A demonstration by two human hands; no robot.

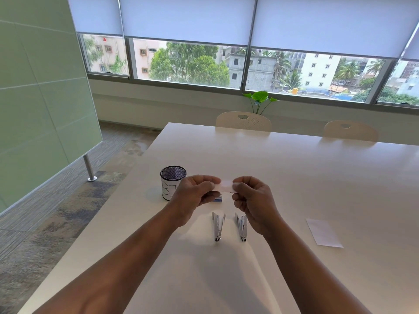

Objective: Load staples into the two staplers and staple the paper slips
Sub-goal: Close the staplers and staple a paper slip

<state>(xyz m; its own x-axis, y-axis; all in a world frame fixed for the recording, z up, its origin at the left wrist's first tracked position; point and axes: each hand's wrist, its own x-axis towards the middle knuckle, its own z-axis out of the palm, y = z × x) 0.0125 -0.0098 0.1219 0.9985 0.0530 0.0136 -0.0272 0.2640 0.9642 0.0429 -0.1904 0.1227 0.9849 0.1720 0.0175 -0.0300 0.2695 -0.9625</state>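
Note:
Both hands hold a small white paper slip [225, 186] above the table. My left hand [196, 195] pinches its left end and my right hand [254, 198] pinches its right end. Below them two silver staplers lie side by side on the white table [294, 177], both hinged open: the left stapler [217, 225] and the right stapler [242, 227]. A small blue staple box [218, 198] peeks out beneath my left hand's fingers, mostly hidden.
A black mesh cup [171, 185] with a white paper label stands left of my hands. A white paper sheet [323, 232] lies to the right. Two chairs [243, 121] stand at the far edge. The table's left edge drops to carpet.

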